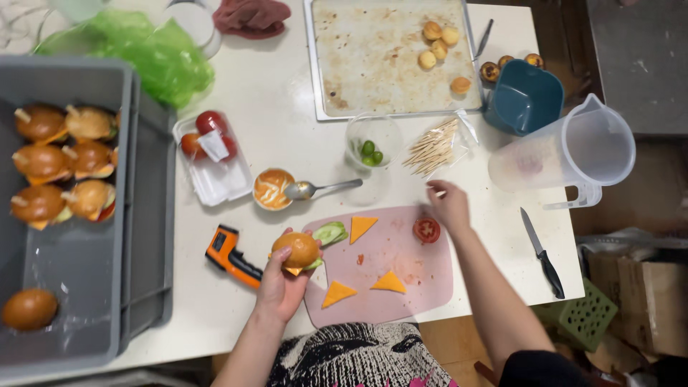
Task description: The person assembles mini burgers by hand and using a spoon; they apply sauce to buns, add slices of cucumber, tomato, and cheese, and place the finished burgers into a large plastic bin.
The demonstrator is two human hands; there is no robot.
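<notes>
A small burger is gripped in one hand while a toothpick is pinched in the other.

The mini burger (297, 251) is clasped in the left hand (281, 283), fingers curled round it, just left of the pink cutting board (423, 276), seemingly to keep its layers together. Further right, the right hand (449, 204) is nearly closed on a toothpick (437, 193), just below the toothpick pile (432, 148).

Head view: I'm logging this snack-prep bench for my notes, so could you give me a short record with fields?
left hand: left hand holds a small bun sandwich at the cutting board's edge
right hand: right hand reaches toward the toothpicks, fingers pinched
cutting board: pink cutting board carries cheese triangles, a tomato slice and lettuce
grey crate: grey crate holds finished skewered sandwiches
knife: black-handled knife lies at the right
</notes>
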